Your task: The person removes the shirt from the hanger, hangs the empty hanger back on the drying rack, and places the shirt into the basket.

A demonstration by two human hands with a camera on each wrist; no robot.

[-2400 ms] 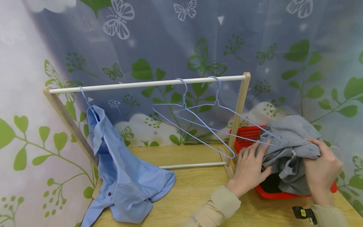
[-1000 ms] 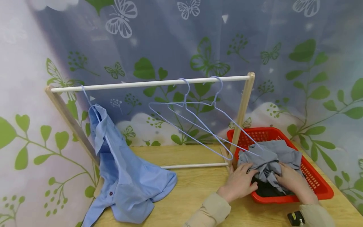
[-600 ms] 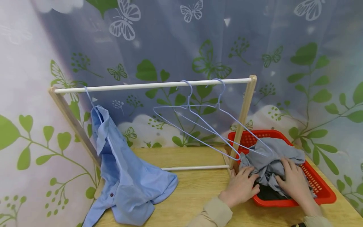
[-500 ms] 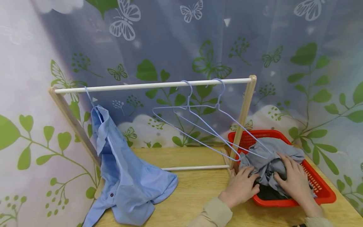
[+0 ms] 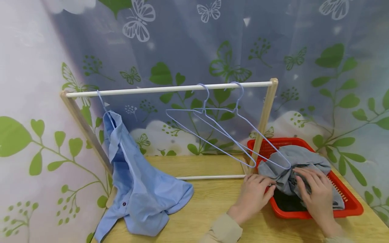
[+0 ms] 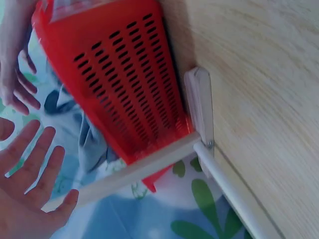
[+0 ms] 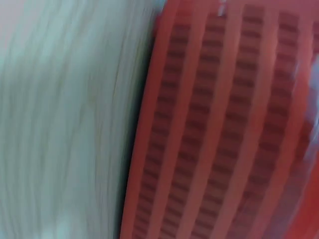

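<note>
A red plastic basket holds a crumpled grey garment, with dark cloth beneath it. Over the garment's front part is my right hand, thumb and fingers apart and bent a little. The left wrist view shows that hand's fingers stretched loosely beside the grey cloth. My left hand is at the basket's left rim, near the foot of the rack. Its fingers are spread and hold nothing in the left wrist view. The right wrist view has only the basket's slotted wall and the tabletop.
Left of the basket stands a rack with a white rod and wooden posts. Two bare blue hangers hang toward its right end, their corners reaching over the basket. A light blue shirt hangs at the left, its hem on the wooden table.
The grey garment, earlier lifted in my right hand, has come down into the basket. My right fingers, lately dug into the cloth, have drawn back above it. My left hand has hardly moved.
</note>
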